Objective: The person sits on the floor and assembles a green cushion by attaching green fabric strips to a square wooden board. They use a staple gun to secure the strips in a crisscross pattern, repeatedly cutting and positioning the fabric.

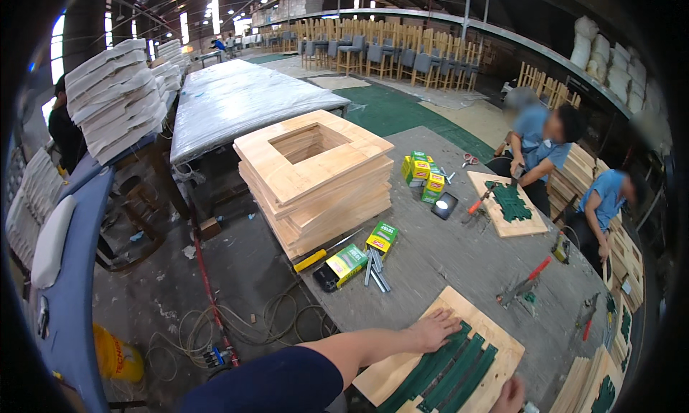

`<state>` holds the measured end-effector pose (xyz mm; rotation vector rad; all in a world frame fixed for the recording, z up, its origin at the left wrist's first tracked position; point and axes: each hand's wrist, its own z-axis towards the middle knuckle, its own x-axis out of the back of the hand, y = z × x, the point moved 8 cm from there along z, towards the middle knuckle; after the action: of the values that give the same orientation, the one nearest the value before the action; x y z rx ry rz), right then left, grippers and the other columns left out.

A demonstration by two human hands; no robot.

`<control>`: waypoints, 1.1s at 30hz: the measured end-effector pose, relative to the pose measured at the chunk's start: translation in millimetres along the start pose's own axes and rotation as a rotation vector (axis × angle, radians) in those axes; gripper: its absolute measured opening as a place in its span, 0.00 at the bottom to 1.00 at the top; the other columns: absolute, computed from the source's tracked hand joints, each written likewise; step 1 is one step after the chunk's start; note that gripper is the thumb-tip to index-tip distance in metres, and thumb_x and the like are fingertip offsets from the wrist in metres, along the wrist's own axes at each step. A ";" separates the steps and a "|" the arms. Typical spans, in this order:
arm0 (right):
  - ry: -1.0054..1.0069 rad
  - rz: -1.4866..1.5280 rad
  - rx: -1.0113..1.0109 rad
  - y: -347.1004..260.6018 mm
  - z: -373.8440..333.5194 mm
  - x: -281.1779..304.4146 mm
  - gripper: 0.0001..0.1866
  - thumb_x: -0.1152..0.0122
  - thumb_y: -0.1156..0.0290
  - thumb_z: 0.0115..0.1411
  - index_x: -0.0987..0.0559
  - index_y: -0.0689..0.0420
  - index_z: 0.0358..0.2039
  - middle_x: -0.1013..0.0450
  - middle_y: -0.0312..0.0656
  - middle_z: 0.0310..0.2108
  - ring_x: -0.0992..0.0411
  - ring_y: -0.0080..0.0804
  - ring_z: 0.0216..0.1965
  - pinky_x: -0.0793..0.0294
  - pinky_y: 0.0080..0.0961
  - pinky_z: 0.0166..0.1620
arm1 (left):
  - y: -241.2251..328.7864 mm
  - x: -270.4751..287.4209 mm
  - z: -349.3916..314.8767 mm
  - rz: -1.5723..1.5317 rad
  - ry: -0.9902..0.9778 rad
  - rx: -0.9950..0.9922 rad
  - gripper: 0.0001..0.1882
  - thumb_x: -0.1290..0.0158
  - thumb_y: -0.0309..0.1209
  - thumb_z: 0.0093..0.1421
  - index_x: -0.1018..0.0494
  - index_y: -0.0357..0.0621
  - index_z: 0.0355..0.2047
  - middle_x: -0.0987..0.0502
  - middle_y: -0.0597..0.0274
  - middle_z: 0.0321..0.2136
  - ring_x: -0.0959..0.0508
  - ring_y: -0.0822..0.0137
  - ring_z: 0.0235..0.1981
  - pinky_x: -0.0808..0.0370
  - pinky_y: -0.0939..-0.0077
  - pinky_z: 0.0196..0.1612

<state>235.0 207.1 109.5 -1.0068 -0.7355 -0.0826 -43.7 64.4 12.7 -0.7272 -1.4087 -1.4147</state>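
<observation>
On the near part of the grey table lies a square wooden panel [506, 341] with dark green webbing straps [459, 373] stretched across its middle. My left hand [436, 330] rests flat on the panel's far left side, fingers stretched toward the ends of the straps. Beside the panel's near right edge is my right hand [510, 396], partly cut off by the picture's lower rim. Its fingers look curled, and what they hold is hidden. A small greyish object [530, 407] shows next to it, too cropped to name.
Stacked wooden frames [316, 190] stand at the table's left edge. Near them lie yellow-green staple boxes [352, 262], staple strips [376, 271], a yellow-handled screwdriver [312, 259] and a phone [326, 278]. Red-handled pliers [527, 278] lie rightward. Co-workers in blue [542, 144] sit opposite; hoses [208, 320] cross the floor.
</observation>
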 end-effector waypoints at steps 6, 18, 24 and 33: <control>-0.005 -0.357 -0.383 37.1 -187.1 38.4 0.24 0.35 0.62 0.65 0.21 0.68 0.54 0.24 0.61 0.53 0.25 0.53 0.54 0.28 0.40 0.60 | 21.1 12.4 -3.1 0.060 0.044 0.049 0.30 0.49 0.38 0.68 0.37 0.45 0.69 0.42 0.54 0.72 0.46 0.46 0.74 0.50 0.50 0.75; -0.002 0.492 -0.767 69.8 -217.8 25.2 0.27 0.37 0.74 0.66 0.33 0.66 0.62 0.24 0.51 0.48 0.23 0.34 0.45 0.23 0.31 0.44 | 200.8 -50.4 -242.7 -1.479 -0.815 0.313 0.17 0.48 0.32 0.72 0.28 0.36 0.57 0.20 0.58 0.41 0.20 0.69 0.39 0.21 0.71 0.43; -0.240 1.119 -0.711 10.2 -229.0 -24.1 0.23 0.42 0.64 0.72 0.29 0.64 0.61 0.23 0.47 0.52 0.21 0.37 0.50 0.21 0.36 0.53 | 186.7 -22.4 -282.9 -1.996 -0.560 0.580 0.25 0.46 0.40 0.72 0.35 0.43 0.64 0.23 0.55 0.48 0.18 0.63 0.37 0.20 0.63 0.48; -0.237 1.230 -0.786 -38.6 -260.1 -62.4 0.21 0.38 0.58 0.69 0.24 0.60 0.54 0.20 0.39 0.39 0.22 0.27 0.29 0.24 0.25 0.28 | 161.9 6.4 -253.1 -1.969 -0.093 0.526 0.16 0.45 0.30 0.67 0.28 0.36 0.52 0.19 0.54 0.37 0.20 0.63 0.29 0.23 0.68 0.33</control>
<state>308.4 -36.2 18.0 -2.1000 -0.1605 0.8886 156.4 -157.7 42.3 1.4395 -2.4786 -2.0162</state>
